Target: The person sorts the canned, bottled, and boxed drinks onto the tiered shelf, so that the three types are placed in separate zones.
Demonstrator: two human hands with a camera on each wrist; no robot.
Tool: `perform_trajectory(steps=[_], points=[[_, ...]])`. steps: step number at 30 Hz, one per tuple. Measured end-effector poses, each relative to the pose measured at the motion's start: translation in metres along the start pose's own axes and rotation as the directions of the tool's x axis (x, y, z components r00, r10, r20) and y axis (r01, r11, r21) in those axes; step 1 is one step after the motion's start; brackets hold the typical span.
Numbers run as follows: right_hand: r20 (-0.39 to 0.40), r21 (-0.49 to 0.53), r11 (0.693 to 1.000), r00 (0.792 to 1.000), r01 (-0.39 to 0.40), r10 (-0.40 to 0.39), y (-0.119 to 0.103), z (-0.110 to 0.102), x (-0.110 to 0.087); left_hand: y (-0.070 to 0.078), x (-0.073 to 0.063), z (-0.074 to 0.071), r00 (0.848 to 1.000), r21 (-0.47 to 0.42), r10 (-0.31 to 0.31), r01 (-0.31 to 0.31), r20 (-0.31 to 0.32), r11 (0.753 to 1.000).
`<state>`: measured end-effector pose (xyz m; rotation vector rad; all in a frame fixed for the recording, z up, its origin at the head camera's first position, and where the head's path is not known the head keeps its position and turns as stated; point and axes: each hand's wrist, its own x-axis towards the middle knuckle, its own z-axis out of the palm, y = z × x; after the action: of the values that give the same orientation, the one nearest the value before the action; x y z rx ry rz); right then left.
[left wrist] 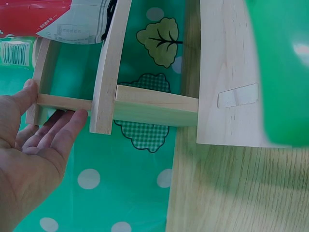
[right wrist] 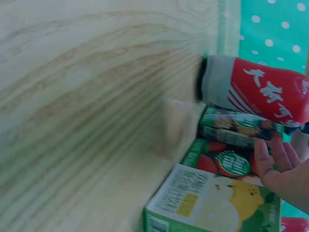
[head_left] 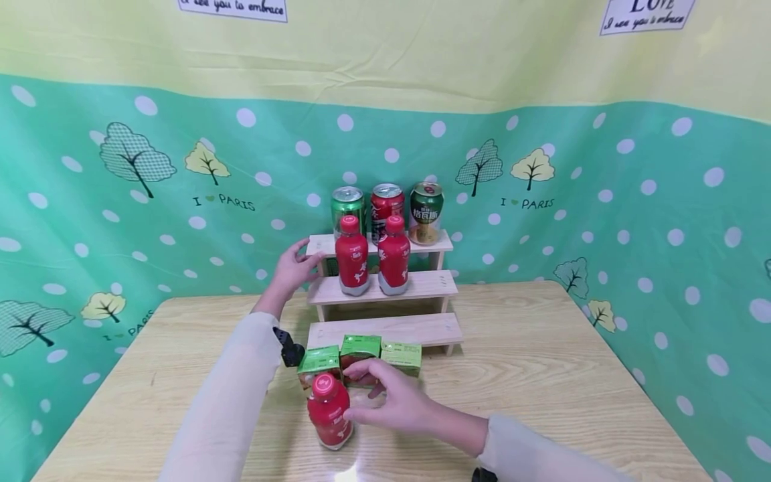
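Note:
A three-step wooden display rack (head_left: 385, 288) stands at the back of the table. My left hand (head_left: 293, 268) holds the left end of its top step; in the left wrist view the thumb is at the plank and the fingers (left wrist: 63, 130) are by the side bar. A red bottle (head_left: 330, 415) with a red cap stands upright at the front. My right hand (head_left: 394, 402) is just right of it, fingers loosely bent and spread, thumb overlapping the bottle's side. Behind the hand sit a green box (head_left: 319, 359), another green box (head_left: 360, 345) and a yellow-green box (head_left: 402, 355).
Two red bottles, left (head_left: 352, 258) and right (head_left: 394, 258), stand on the middle step. On the top step are a green can (head_left: 347, 204), a red-and-black can (head_left: 387, 207) and a green-and-gold can (head_left: 426, 214). A polka-dot curtain (head_left: 385, 134) hangs behind the table (head_left: 542, 375).

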<state>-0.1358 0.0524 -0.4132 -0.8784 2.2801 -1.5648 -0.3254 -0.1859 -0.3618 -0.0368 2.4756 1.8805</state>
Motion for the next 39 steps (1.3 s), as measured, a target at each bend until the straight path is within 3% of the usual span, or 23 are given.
perform_trajectory(steps=[6,19,32,39], points=[[0.035,-0.009,1.000,0.999,0.019,-0.018,0.009,0.010,0.002,0.001,-0.001,0.000,1.000,0.004,-0.006,0.006,-0.002,1.000],[0.037,0.011,0.998,0.997,-0.068,0.067,0.017,0.020,0.005,0.002,-0.003,0.000,1.000,0.005,-0.005,0.005,0.001,1.000],[0.070,0.083,0.995,0.996,-0.054,0.048,0.022,0.034,0.008,0.004,-0.004,0.000,1.000,0.013,-0.004,0.004,0.001,1.000],[0.054,0.072,0.997,0.998,-0.034,0.031,0.021,0.041,0.010,0.004,-0.004,0.000,1.000,0.009,-0.003,0.003,0.005,1.000]])
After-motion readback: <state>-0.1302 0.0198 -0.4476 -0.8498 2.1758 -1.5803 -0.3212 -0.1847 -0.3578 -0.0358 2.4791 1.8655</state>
